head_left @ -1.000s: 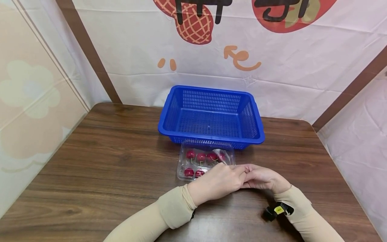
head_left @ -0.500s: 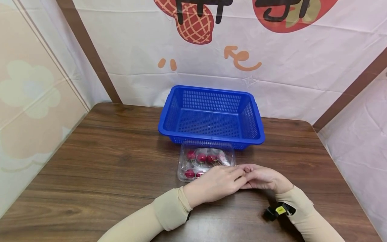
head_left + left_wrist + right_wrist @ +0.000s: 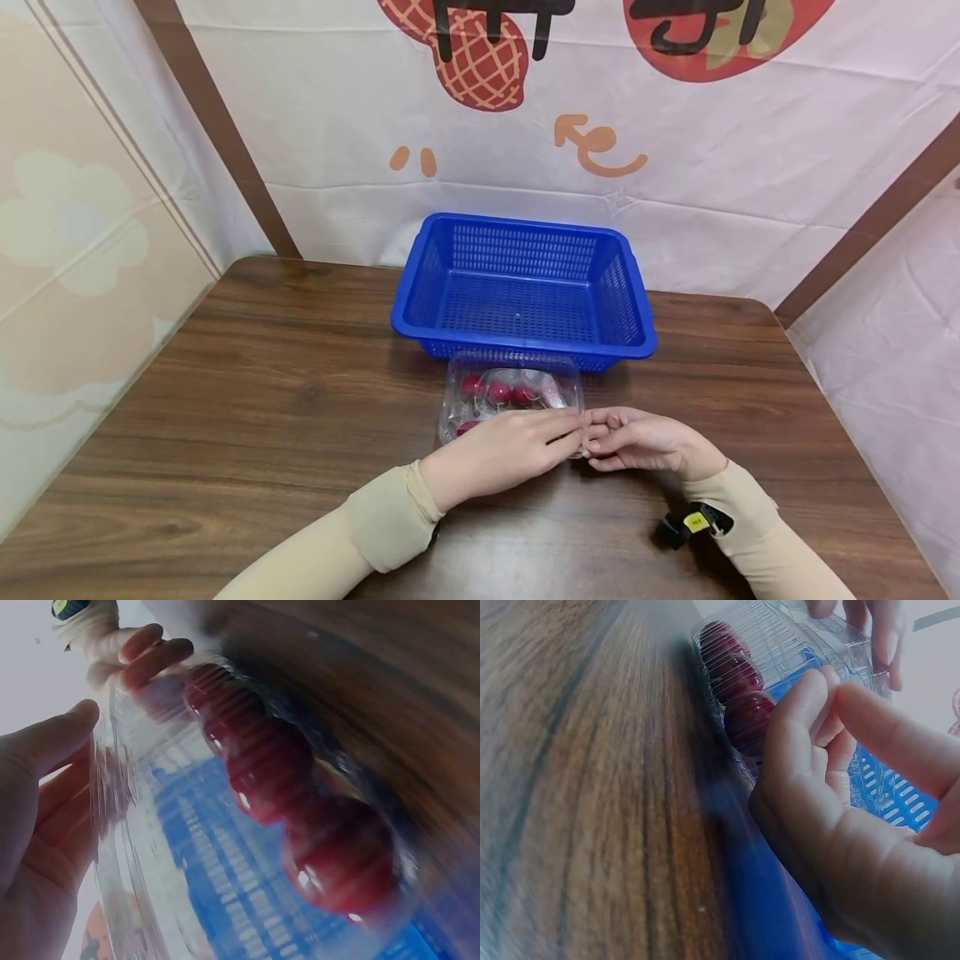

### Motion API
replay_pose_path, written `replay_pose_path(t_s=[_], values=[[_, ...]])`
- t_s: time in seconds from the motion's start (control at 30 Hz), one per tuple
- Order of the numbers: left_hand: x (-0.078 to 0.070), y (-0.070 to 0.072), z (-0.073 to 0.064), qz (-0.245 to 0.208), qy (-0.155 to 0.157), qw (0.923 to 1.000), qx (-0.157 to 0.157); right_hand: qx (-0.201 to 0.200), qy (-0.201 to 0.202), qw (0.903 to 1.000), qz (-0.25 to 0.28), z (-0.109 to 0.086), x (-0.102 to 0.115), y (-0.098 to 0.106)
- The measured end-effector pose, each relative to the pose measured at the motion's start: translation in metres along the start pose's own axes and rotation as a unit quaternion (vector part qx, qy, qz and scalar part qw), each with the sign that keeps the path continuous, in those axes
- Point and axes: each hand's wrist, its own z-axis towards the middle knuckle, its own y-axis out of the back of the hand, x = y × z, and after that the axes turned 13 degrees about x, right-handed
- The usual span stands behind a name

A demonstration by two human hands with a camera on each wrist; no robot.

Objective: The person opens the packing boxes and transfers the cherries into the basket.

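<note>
A clear plastic clamshell box [image 3: 517, 360] lies on the table with several red cherries [image 3: 499, 392] inside, some showing green stems. My left hand [image 3: 510, 452] reaches across its near side, fingers fairly straight and hiding part of the fruit. In the left wrist view the thumb touches the box's edge, with the other fingers behind the plastic. At the near right corner, my right hand [image 3: 648, 443] has curled fingers. In the right wrist view its thumb and index fingertips [image 3: 826, 681] pinch together at the rim. The exact spot they grip is partly hidden.
A blue perforated basket [image 3: 517, 343] stands directly behind the box, nearly touching it. Beyond the basket hangs a printed white cloth [image 3: 330, 108]. Brown wooden table [image 3: 247, 400] extends to both sides. A black wrist device [image 3: 693, 522] sits on my right wrist.
My left hand has slid left, away from the right fingers, and now lies flatter over the box. The right hand has stayed at the corner, its fingertips now more visible.
</note>
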Motion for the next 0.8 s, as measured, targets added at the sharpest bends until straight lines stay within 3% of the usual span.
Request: replay_pose_path(t_s=[0.2,0.47,0.8], values=[[0.004,0.000,-0.011,0.001,0.004,0.9998,-0.018,0.012,-0.008,0.9999,-0.008,-0.001,0.002,0.000],[0.009,0.003,-0.026,-0.013,0.017,0.9995,-0.023,-0.038,-0.027,0.9987,-0.022,-0.002,0.003,-0.007],[0.020,0.015,-0.038,-0.025,0.062,0.9971,0.036,-0.085,-0.025,0.9951,-0.044,0.004,0.002,-0.015]])
